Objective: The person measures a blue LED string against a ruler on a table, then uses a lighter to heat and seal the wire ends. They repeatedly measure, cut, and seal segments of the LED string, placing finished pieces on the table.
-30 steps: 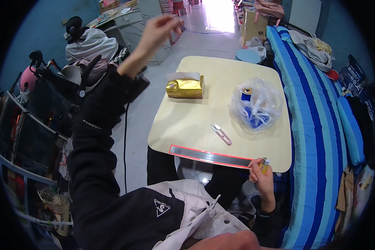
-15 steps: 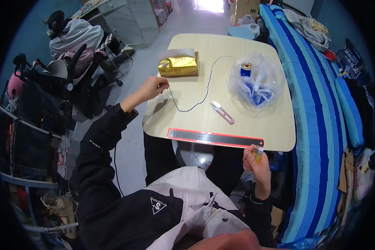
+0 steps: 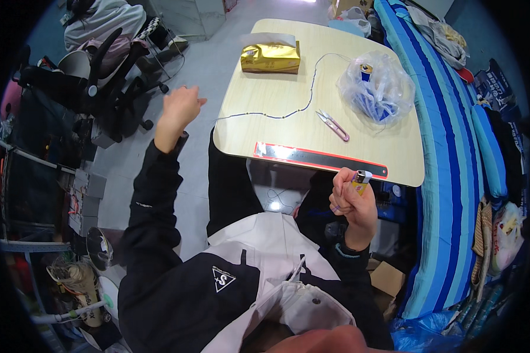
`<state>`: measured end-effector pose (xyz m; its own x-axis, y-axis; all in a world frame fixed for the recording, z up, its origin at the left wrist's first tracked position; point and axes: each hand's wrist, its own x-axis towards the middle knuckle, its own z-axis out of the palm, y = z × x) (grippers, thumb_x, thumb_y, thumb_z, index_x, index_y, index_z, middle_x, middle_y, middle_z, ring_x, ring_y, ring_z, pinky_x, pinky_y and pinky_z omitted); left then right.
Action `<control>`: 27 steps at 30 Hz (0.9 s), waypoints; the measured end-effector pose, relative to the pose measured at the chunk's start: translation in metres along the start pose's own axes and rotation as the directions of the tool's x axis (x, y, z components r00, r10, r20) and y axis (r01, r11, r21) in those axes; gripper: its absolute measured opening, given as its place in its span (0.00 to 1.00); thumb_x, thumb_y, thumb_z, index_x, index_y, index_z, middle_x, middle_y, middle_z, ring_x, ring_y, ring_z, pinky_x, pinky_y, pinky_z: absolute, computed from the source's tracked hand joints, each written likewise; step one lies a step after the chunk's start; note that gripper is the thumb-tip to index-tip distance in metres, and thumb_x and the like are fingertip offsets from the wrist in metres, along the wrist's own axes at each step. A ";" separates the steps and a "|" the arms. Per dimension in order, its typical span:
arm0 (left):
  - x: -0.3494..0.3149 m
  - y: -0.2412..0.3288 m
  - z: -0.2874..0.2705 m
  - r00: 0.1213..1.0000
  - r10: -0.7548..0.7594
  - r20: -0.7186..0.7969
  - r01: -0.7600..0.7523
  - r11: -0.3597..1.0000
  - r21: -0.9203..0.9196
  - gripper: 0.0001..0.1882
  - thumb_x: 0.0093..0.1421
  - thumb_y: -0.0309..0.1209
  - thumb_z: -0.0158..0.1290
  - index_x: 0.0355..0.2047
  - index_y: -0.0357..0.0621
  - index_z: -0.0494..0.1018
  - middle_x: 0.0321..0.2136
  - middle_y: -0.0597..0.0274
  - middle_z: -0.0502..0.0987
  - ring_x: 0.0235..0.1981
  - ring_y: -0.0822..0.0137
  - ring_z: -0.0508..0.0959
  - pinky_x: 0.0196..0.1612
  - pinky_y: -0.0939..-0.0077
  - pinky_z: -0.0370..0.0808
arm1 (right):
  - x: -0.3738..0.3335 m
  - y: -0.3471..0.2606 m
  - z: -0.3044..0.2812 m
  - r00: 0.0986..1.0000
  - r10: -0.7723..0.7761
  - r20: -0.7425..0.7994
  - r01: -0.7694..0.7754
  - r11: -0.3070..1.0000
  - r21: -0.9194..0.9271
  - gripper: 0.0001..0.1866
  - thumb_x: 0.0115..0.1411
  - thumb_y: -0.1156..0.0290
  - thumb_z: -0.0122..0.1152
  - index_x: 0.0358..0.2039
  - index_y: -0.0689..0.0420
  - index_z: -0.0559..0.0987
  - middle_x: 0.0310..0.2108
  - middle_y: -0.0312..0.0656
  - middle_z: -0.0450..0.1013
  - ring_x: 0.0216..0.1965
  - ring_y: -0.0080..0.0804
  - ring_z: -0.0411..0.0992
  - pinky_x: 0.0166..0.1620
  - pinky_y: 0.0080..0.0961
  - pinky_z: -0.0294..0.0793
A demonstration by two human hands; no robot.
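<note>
My left hand (image 3: 181,109) is raised beyond the table's left edge, fingers pinched together. Toward it runs a thin dark beaded string (image 3: 284,117), which curves across the pale table; its last stretch by my fingers is too fine to make out. In my right hand (image 3: 352,203), at the table's front edge, a yellow lighter (image 3: 360,181) with a metal top is held upright in the fist. Just beyond that hand lies a dark ruler with a red border (image 3: 318,159). Pink-handled thread snips (image 3: 334,126) rest behind the ruler, blades pointing away to the left.
A gold tissue pack (image 3: 270,57) stands at the table's far left. At the far right sits a clear plastic bag (image 3: 377,88) with blue items inside. A blue striped bed (image 3: 441,176) runs along the right; a dark chair (image 3: 94,76) stands at the left.
My left hand has moved left past the table edge, and the string's near part has straightened toward it. My right hand has lifted slightly with the lighter. The view has shifted.
</note>
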<state>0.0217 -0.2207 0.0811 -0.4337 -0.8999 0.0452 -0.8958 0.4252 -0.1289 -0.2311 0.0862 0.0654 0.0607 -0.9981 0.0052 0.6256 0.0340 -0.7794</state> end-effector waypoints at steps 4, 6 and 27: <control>-0.051 0.019 0.001 0.947 0.033 -0.319 -0.184 0.870 -0.457 0.15 0.60 0.36 0.49 0.44 0.41 0.72 0.42 0.49 0.74 0.45 0.56 0.74 0.45 0.62 0.70 | 0.002 0.002 0.006 0.988 0.128 0.084 -0.129 0.992 0.008 0.16 0.63 0.58 0.50 0.29 0.58 0.64 0.11 0.27 0.51 0.12 0.12 0.46 0.16 0.13 0.46; -0.082 0.054 0.008 0.863 0.256 -0.436 -0.488 0.199 -0.850 0.18 0.61 0.39 0.47 0.47 0.41 0.70 0.45 0.51 0.73 0.50 0.59 0.71 0.51 0.66 0.67 | 0.005 0.003 0.007 0.942 0.265 0.207 -0.289 0.953 0.096 0.17 0.63 0.57 0.49 0.29 0.59 0.63 0.11 0.26 0.49 0.12 0.12 0.45 0.15 0.13 0.45; -0.143 0.121 0.072 0.796 0.601 -0.066 0.214 -0.383 -0.899 0.08 0.62 0.30 0.48 0.31 0.37 0.72 0.26 0.68 0.73 0.28 0.80 0.69 0.35 0.86 0.68 | -0.020 0.026 -0.026 0.903 -0.164 -0.397 0.101 0.979 -0.175 0.07 0.62 0.70 0.52 0.30 0.60 0.72 0.21 0.33 0.66 0.15 0.10 0.54 0.18 0.08 0.49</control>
<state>-0.0172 -0.0474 -0.0121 -0.8905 -0.4543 0.0239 0.1627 -0.2691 0.9493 -0.2362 0.1053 0.0292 -0.3568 -0.9269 -0.1164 0.4829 -0.0763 -0.8724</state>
